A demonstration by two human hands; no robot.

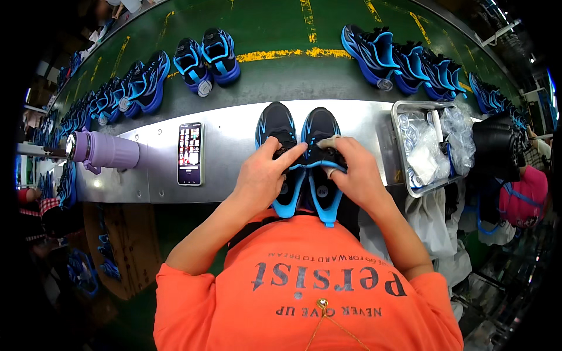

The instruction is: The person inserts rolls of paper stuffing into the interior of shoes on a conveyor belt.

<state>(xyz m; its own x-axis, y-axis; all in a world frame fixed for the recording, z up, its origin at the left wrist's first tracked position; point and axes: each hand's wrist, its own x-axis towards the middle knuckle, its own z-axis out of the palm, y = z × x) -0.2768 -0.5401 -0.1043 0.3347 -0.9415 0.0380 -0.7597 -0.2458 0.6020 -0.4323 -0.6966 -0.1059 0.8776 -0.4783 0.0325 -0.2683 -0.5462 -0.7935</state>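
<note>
A pair of black and blue sneakers stands side by side on the metal bench, toes pointing away from me. My left hand (260, 175) is closed at the lacing and tongue of the left sneaker (274, 119), its index finger reaching toward the other shoe. At the right sneaker (321, 124), my right hand (358, 172) grips the tongue area, with the thumb side by the collar opening. Light blue linings and pale round labels show inside both shoes. The fingers cover most of the laces, and the fingertips of my right hand are partly hidden.
A phone (189, 153) with a lit screen and a purple bottle (114, 150) lying on its side are on the left of the metal bench (225, 126). To the right, a metal tray (404, 153) holds clear plastic packets. Matching sneakers (219, 55) line the green conveyor (269, 26) beyond.
</note>
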